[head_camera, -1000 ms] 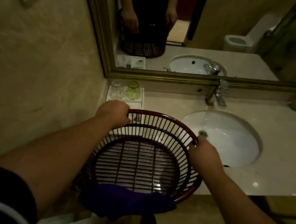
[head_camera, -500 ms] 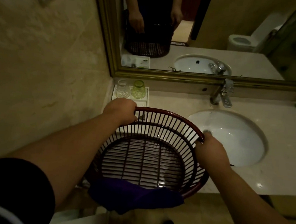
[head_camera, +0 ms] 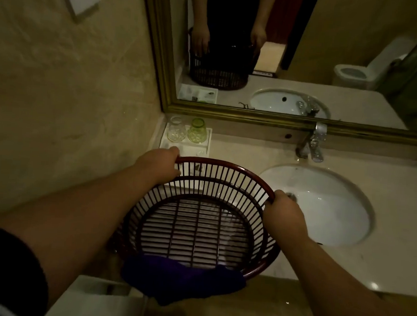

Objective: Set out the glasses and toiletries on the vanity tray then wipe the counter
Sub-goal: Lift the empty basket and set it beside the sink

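2 glasses [head_camera: 176, 132] on tray [head_camera: 194, 149]; basket [head_camera: 226, 165] w/ cloth [head_camera: 183, 281]

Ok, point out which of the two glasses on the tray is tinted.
The green glass, the one nearer the tap. The clear glass left of it has no colour.

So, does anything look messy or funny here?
Only the purple cloth: it hangs over the near rim of the basket, dangling outside. The clear glass and green glass stand tidy on the tray, and nothing looks spilled or broken.

glossy plastic basket [head_camera: 226, 168], soft purple cloth [head_camera: 183, 278], polished stone counter [head_camera: 395, 193], shiny metal tap [head_camera: 313, 144].
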Demonstrator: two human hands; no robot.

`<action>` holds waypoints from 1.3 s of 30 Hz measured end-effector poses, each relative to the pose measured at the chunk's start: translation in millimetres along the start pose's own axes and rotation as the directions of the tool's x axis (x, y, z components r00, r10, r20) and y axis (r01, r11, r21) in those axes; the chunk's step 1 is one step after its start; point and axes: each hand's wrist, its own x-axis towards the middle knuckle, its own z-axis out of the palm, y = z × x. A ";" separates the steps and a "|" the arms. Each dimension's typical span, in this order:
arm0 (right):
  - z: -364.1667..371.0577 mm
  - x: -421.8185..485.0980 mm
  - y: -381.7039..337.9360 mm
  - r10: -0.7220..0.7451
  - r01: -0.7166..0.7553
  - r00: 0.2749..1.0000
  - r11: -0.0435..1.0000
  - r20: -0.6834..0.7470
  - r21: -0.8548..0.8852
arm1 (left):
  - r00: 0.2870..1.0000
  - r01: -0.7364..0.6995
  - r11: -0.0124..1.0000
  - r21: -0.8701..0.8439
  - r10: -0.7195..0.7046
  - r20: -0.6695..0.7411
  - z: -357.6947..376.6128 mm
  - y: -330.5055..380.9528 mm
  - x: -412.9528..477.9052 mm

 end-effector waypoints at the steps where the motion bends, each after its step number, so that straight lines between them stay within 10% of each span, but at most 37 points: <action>1: -2.1 0.8 2.7 -0.004 0.004 1.000 1.000 0.000 0.002 | 0.999 0.032 0.999 -0.027 -0.033 -0.012 2.5 -4.9 -11.3; 9: -13.6 8.8 13.1 -0.035 0.035 0.999 0.999 0.010 0.011 | 0.912 0.375 0.841 -0.390 -0.410 -0.005 24.2 -37.8 -112.9; 16: -14.4 9.9 17.6 -0.081 0.081 0.997 0.997 0.013 -0.015 | 0.848 0.391 0.602 -0.696 -0.530 0.018 42.9 -24.4 -139.3; 39: -43.6 20.1 45.6 -0.064 0.068 0.995 0.996 0.075 -0.058 | 0.922 0.322 0.701 -0.637 -0.385 0.042 14.5 3.7 -120.6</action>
